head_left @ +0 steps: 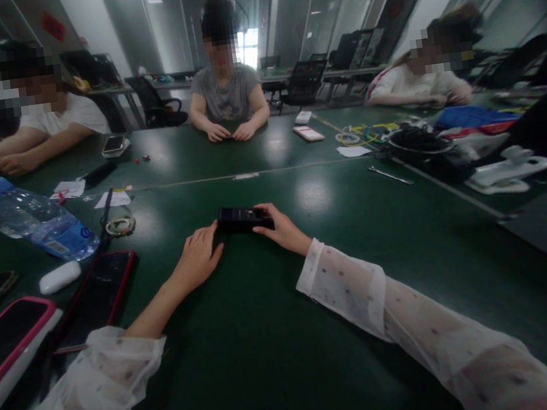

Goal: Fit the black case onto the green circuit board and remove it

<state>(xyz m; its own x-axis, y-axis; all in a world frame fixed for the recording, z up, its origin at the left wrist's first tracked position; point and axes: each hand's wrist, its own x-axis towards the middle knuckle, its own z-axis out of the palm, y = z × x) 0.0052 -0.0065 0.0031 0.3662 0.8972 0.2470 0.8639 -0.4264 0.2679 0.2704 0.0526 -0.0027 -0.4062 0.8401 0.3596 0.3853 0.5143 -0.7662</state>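
Note:
A small black rectangular device (236, 219), its dark screen facing up, lies on the green table in front of me. My right hand (279, 228) grips its right end, the thumb at the near side and the fingers over the far side. At the device's left end is my left hand (200, 256), palm down with the fingers stretched out and the thumb apart. The left fingertips reach the device's corner without wrapping round it. What exactly the device is cannot be made out.
To the left lie a phone in a red case (98, 295), a white earphone case (60, 277), a pink-edged phone (11, 337) and a water bottle (38, 219). Rightward are a wrench (390, 175), cables (370, 135) and a white stand (508, 171). Several people sit around the table.

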